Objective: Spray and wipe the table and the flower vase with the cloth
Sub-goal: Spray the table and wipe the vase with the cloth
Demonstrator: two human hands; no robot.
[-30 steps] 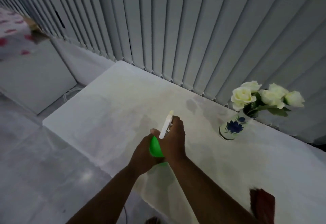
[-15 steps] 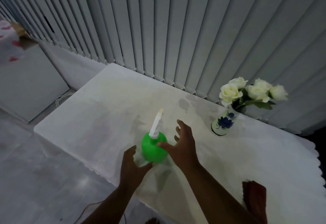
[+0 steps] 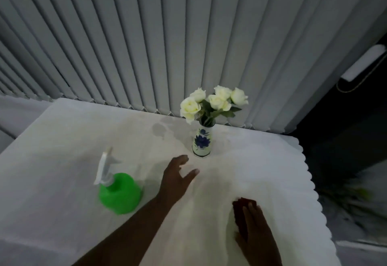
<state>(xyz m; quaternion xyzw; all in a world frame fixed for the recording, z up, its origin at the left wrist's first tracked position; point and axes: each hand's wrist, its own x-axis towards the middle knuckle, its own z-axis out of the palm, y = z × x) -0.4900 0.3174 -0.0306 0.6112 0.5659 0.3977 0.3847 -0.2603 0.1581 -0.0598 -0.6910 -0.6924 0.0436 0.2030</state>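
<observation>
Green spray bottle (image 3: 119,192) standing free, left hand (image 3: 175,179) fingers spread, right hand (image 3: 254,230) flat on cloth (image 3: 240,210).

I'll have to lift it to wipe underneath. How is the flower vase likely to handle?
The flower vase looks tall and narrow-based, and the roses sit high, so it probably tips easily. Its glazed-looking surface may be slippery and fragile.

Green spray bottle (image 3: 119,193); blue-flowered white vase (image 3: 202,141); dark-red cloth (image 3: 240,213).
</observation>
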